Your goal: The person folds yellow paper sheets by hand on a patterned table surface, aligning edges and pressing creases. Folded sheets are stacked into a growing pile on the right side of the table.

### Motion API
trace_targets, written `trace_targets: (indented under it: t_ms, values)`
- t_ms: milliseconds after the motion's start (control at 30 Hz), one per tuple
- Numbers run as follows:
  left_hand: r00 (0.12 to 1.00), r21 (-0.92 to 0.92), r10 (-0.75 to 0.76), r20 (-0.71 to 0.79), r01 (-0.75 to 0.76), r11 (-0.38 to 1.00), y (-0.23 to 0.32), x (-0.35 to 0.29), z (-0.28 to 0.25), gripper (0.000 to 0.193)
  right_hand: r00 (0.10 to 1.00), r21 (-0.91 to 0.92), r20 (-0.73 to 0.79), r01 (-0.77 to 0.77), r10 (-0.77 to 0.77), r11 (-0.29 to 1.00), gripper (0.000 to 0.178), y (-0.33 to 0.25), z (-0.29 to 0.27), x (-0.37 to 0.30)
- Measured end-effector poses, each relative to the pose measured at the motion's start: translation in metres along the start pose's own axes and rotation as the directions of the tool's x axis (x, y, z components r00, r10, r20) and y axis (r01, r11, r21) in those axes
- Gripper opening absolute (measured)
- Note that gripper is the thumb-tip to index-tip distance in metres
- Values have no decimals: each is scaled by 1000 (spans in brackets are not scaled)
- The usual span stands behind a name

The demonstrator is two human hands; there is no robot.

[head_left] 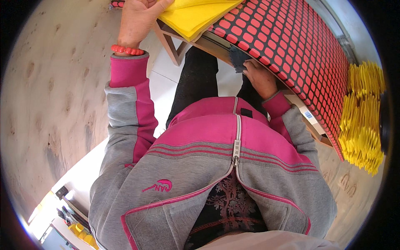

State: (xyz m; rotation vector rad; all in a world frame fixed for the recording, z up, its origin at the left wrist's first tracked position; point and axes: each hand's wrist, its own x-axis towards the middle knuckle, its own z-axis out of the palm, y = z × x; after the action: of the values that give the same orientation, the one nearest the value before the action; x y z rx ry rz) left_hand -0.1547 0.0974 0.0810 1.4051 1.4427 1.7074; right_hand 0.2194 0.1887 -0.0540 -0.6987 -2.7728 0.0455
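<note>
At the top of the head view, my left hand (139,21) is at the corner of a folded yellow cloth (189,18). Its thumb lies on the cloth and the fingers look curled, partly cut off by the frame's edge. The yellow cloth rests in layers at the table's near left edge. My right hand (260,77) is lower, just under the table edge, with its fingers closed on a dark grey-blue piece of cloth (238,58) that has a jagged edge. Part of that piece is hidden beneath the tabletop.
The table has a red-and-black patterned cover (287,39). At its right end stands a tall bundle of yellow folded pieces (362,121). A wooden table leg (168,43) shows near my knees. Pale wood boarding (54,91) runs along the left.
</note>
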Motion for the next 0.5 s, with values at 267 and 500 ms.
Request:
trace_targets:
  t_ms: [267,500]
  values:
    - [987,156,41,156,-66,986,4,-2,-7,6,979,-12,181,-93,94,996,24,-8,-13,11]
    - [958,184,-21,284,-33,982,16,-3,-13,9,952,474,-151,306,-266,826,23,-90,-119,47]
